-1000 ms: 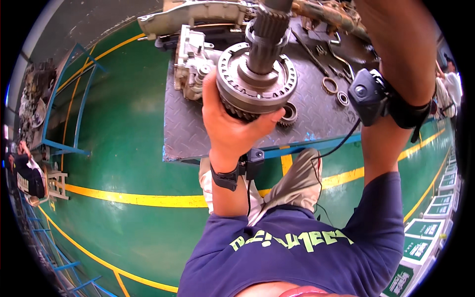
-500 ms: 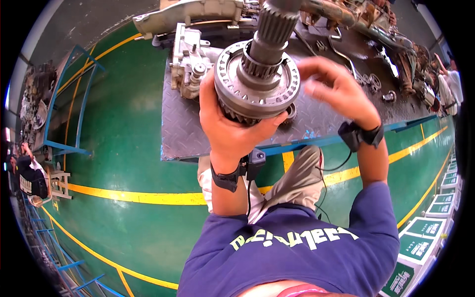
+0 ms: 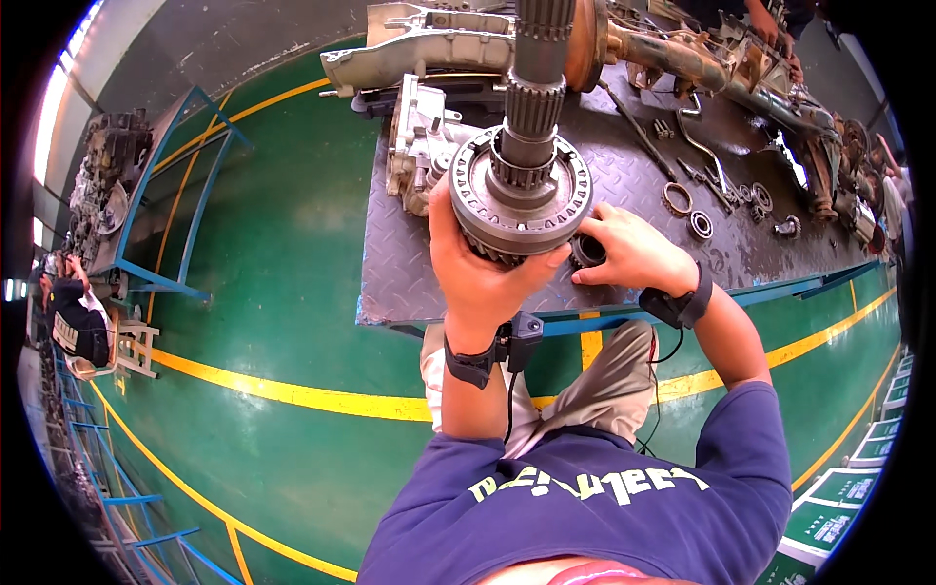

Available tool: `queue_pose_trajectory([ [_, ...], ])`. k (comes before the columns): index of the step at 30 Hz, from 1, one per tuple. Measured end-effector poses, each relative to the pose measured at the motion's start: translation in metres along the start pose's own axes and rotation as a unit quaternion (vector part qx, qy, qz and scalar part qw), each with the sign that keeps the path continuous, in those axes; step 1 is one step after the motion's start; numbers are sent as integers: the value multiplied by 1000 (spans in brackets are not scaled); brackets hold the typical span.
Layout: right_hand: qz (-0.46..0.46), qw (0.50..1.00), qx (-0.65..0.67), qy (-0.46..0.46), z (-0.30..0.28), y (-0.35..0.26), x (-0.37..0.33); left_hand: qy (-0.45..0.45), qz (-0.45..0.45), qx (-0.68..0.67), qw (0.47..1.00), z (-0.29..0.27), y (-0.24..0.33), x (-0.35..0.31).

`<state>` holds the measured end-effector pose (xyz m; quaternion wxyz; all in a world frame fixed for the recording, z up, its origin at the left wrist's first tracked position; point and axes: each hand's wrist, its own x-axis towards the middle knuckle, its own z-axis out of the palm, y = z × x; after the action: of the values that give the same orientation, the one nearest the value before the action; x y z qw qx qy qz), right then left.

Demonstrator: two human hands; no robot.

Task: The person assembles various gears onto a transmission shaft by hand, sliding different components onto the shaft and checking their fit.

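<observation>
My left hand (image 3: 486,283) is wrapped from below around a toothed hub and ring on a gear shaft (image 3: 526,200). The splined shaft stands up from the hub and runs past the top edge of the view. To its right, my right hand (image 3: 639,249) reaches low over the bench, thumb and fingers closed about a small dark gear (image 3: 589,252) near the front edge. Part of that gear hides behind the fingers and the large hub.
A cast metal housing (image 3: 419,136) sits left of the shaft on the treadplate bench (image 3: 390,278). Bearing rings (image 3: 700,225), rods and small gears lie to the right. A rusty axle (image 3: 673,54) stretches along the back, with another person's hands (image 3: 765,24) beyond.
My right hand has come down from beside the hub to the small gear on the bench. My left hand keeps its hold on the gear shaft; the whole view has shifted.
</observation>
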<state>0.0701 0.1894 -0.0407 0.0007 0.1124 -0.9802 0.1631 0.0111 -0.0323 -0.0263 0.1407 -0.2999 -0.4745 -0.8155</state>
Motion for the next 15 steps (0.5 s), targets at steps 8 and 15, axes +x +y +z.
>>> queue_pose_trajectory([
  [8,38,999,19,-6,-3,-10,-6,23,-20,-37,999,-4,6,3],
  [15,22,995,-1,100,13,-4,-39,66,12,63,996,-10,-6,-4],
])
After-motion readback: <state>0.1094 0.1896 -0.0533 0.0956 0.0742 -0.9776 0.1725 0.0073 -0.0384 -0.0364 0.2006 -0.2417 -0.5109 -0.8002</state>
